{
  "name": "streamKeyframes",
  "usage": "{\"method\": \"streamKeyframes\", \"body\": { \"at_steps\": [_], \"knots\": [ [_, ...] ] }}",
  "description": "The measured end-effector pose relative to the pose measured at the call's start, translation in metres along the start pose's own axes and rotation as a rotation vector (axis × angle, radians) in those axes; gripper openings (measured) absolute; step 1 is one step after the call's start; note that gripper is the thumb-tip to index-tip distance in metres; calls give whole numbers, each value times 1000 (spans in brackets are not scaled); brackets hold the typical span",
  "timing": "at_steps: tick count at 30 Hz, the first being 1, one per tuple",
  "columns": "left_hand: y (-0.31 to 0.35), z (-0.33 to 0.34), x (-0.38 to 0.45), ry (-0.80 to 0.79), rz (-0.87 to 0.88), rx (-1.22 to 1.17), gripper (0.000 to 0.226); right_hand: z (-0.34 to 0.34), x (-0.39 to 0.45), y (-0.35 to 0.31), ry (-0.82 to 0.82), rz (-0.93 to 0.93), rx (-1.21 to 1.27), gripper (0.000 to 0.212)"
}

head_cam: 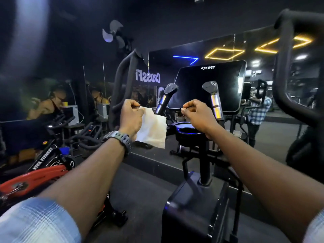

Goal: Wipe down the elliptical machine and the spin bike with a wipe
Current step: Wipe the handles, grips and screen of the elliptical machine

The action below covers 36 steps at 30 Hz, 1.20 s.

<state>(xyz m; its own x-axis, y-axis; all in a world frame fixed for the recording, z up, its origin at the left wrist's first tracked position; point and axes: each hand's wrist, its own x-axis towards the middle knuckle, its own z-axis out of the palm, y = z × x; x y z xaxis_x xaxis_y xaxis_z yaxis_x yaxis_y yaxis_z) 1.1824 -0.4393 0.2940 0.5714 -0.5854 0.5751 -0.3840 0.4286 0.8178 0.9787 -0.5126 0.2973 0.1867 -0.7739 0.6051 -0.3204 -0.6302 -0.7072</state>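
A white wipe (pixel 154 130) hangs unfolded in front of the elliptical machine (pixel 210 85). My left hand (pixel 131 118) pinches the wipe's top left corner between thumb and fingers. At the same height to the right, my right hand (pixel 194 116) has its thumb and fingertips pinched together, a short gap from the wipe's right edge; I see nothing clear between them. Behind my hands are the elliptical's dark console screen and two short grips (pixel 215 100). The spin bike (pixel 43 174), with a red frame and black handlebars, stands low on the left.
The elliptical's long padded swing arms rise at left (pixel 122 81) and right (pixel 287 67). A mirror wall (pixel 192 55) runs behind the machines and reflects a person in a plaid shirt. A wall fan (pixel 114 34) hangs up left. Dark floor lies between bike and elliptical.
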Motion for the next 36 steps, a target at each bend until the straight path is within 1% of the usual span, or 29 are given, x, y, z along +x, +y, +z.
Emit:
{"method": "streamKeyframes", "body": {
  "at_steps": [1, 4, 7, 11, 15, 17, 19, 20, 21, 22, 23, 24, 25, 26, 28, 30, 31, 32, 33, 34, 35, 36],
  "knots": [
    [0, 6, 5, -34, 18, 14, 16, -2, 3, 1, 11, -2, 1, 11],
    [0, 25, 22, -139, 34, 23, 33, -5, 15, 4, 47, -20, -16, 12],
    [3, 43, 46, -171, 80, -8, 32, -10, 26, 2, 77, -40, -43, 12],
    [-4, 73, 93, -225, 148, -46, 23, -12, 49, 3, 121, -81, -111, 15],
    [-27, 111, 140, -231, 284, 27, 23, -3, 80, 10, 122, -132, -231, 11],
    [-39, 132, 157, -288, 344, 69, 32, -1, 98, 13, 137, -152, -309, 9],
    [-56, 156, 173, -375, 450, 188, 47, -3, 118, 16, 160, -177, -409, 9],
    [-65, 167, 179, -402, 499, 303, 60, -6, 128, 19, 182, -206, -502, 10],
    [-73, 174, 183, -404, 541, 403, 72, -10, 134, 23, 215, -245, -642, 11],
    [-80, 179, 187, -387, 552, 463, 79, -15, 140, 27, 260, -280, -816, 14],
    [-86, 182, 191, -359, 542, 480, 81, -19, 143, 32, 307, -296, -982, 19],
    [-89, 184, 194, -338, 512, 476, 81, -23, 145, 37, 346, -287, -1089, 26],
    [-91, 183, 198, -329, 480, 460, 79, -26, 146, 43, 367, -253, -1135, 33],
    [-90, 182, 200, -329, 448, 432, 76, -28, 146, 48, 376, -204, -1140, 39],
    [-89, 182, 207, -330, 366, 399, 68, -28, 149, 60, 366, -103, -1045, 46],
    [-84, 183, 216, -332, 272, 364, 56, -24, 151, 69, 378, -72, -944, 48],
    [-81, 185, 223, -386, 225, 291, 51, -23, 151, 71, 399, -74, -940, 47],
    [-79, 185, 228, -487, 201, 179, 47, -21, 151, 72, 419, -73, -952, 47],
    [-78, 189, 235, -593, 194, 69, 47, -20, 149, 73, 434, -70, -969, 48],
    [-77, 193, 241, -666, 212, 4, 51, -18, 149, 74, 441, -60, -986, 49],
    [-77, 197, 247, -679, 252, -7, 57, -16, 148, 74, 446, -51, -990, 51],
    [-76, 198, 246, -631, 315, 50, 59, -16, 146, 73, 454, -58, -981, 52]
  ]
}}
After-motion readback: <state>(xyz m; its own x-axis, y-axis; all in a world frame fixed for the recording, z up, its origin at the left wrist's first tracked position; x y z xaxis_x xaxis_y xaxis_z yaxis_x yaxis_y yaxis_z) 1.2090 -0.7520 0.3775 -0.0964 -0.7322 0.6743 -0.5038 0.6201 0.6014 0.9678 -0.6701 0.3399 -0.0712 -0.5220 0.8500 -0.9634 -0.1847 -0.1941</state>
